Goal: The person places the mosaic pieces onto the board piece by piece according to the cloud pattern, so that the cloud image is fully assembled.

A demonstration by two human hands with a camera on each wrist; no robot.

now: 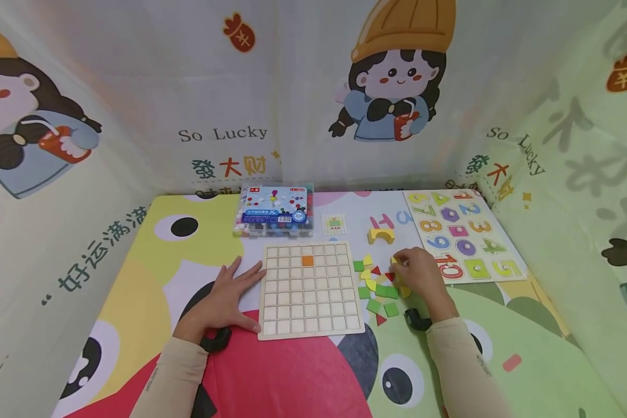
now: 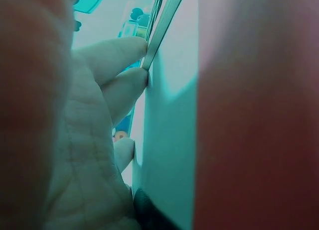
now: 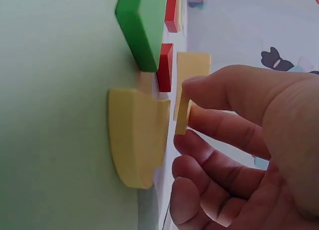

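My right hand (image 1: 420,276) pinches a yellow piece (image 3: 193,65) between thumb and index finger, the other fingers curled loosely, among the loose pieces to the right of the wooden board (image 1: 297,312). A red piece (image 3: 165,68) and a second yellow piece (image 3: 132,140) lie close by, so a straight lift should avoid nudging them. My left hand (image 1: 224,302) is spread wide, fingertips and thumb at the board's left edge; light, even pressure there should stop it sliding. An orange square (image 1: 307,261) sits in one of the board's upper cells.
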